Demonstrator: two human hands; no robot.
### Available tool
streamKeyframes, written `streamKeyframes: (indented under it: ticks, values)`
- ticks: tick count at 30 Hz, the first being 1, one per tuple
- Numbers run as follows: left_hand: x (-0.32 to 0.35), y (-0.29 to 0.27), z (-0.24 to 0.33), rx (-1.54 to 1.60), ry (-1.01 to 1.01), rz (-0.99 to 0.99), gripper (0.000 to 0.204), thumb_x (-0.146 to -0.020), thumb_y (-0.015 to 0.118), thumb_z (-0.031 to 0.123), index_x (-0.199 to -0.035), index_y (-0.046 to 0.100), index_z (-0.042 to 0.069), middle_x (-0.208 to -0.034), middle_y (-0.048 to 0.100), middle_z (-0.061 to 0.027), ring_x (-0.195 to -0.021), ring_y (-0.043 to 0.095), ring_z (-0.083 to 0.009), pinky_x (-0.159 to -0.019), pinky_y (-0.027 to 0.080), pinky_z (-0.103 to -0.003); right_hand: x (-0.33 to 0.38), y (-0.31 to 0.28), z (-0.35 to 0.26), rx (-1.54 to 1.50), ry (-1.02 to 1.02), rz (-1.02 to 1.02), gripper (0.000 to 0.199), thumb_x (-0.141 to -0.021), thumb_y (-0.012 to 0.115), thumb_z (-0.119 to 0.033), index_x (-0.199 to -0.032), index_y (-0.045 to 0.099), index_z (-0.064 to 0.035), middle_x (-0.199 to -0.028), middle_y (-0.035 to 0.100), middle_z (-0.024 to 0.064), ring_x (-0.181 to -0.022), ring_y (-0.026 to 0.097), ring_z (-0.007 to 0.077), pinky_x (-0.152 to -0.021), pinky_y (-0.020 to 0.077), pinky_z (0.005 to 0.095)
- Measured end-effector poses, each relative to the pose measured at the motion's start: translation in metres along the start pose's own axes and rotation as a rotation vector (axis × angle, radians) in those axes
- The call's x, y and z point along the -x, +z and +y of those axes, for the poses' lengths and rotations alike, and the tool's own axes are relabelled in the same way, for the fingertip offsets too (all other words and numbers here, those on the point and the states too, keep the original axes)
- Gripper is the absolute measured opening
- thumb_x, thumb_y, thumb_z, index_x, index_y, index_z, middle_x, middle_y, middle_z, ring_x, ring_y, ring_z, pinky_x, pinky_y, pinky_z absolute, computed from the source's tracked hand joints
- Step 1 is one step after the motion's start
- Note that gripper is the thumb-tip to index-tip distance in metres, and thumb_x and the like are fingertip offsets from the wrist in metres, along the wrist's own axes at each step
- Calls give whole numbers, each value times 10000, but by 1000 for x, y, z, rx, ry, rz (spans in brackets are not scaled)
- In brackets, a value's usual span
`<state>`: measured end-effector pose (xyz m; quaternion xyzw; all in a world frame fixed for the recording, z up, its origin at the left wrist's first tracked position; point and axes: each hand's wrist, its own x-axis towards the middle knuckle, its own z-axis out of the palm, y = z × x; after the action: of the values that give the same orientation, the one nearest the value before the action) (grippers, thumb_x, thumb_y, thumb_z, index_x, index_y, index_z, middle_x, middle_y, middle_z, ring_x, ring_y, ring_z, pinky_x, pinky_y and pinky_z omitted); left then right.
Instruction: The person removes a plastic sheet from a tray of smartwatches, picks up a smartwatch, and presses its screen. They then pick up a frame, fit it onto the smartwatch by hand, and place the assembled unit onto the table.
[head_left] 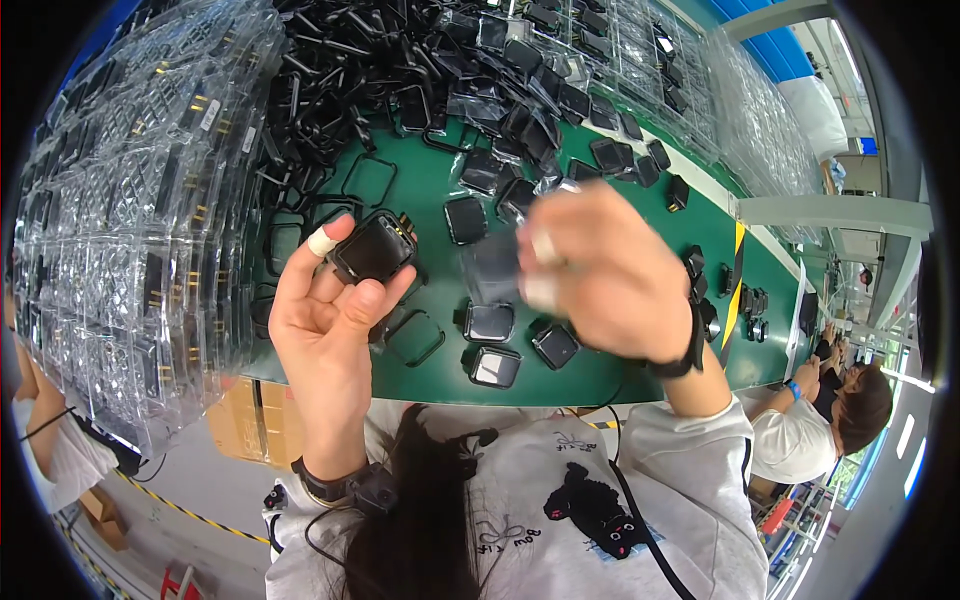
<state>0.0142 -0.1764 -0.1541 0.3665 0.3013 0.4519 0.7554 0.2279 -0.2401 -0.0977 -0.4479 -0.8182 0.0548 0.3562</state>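
- My left hand (335, 310) pinches a black square screen module (374, 248) above the green table (420, 190)
- My right hand (600, 275), blurred, grips a clear film (495, 265)
- Clear trays (130, 220) crowd the left edge; loose black frames (330, 90) pile ahead

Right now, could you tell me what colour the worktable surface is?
Dark green flat worktable surface, clearest in the head view.

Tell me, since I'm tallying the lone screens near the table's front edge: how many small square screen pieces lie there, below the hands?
3: one under the blurred right hand, one right of it, one nearest the edge. The hand may hide more.
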Motion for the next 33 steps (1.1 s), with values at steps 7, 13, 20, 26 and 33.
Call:
streamKeyframes:
  ticks: [7,13,20,26,33]
  values:
    - [7,26,0,40,-44,-125,437,-845,565,-120,-1263,448,-74,-1147,592,-196,-1062,604,-270,-921,533,-438,19,-4,-28,57,-202,213,191,-627,712,51,-726,560,-10,-878,585,104,-839,628,293,-579,548,310]
    - [12,38,-8,50,-5,-306,442,-828,562,-154,-1252,447,-97,-1165,573,-201,-1071,597,-264,-941,521,-439,27,-6,-25,61,-184,282,181,-633,698,43,-679,531,-10,-866,596,116,-820,634,297,-548,545,298]
    - [19,56,1,102,-134,-280,488,-808,510,-174,-1279,403,-100,-1196,549,-208,-1075,596,-261,-939,510,-401,40,-11,-24,61,-143,263,186,-628,704,39,-677,531,-7,-856,592,113,-842,631,303,-580,550,309]
    - [25,69,3,0,-148,-233,518,-764,460,-188,-1267,393,-86,-1192,545,-197,-1065,603,-250,-917,508,-345,49,-10,-26,89,-148,183,200,-600,730,58,-743,601,6,-926,576,114,-884,621,299,-652,588,325]
    - [22,70,-2,-126,-133,-255,539,-704,416,-222,-1218,431,-60,-1150,559,-174,-1041,615,-235,-883,515,-302,49,-4,-29,101,-182,177,168,-589,685,87,-648,557,-4,-887,568,105,-885,632,319,-619,611,318]
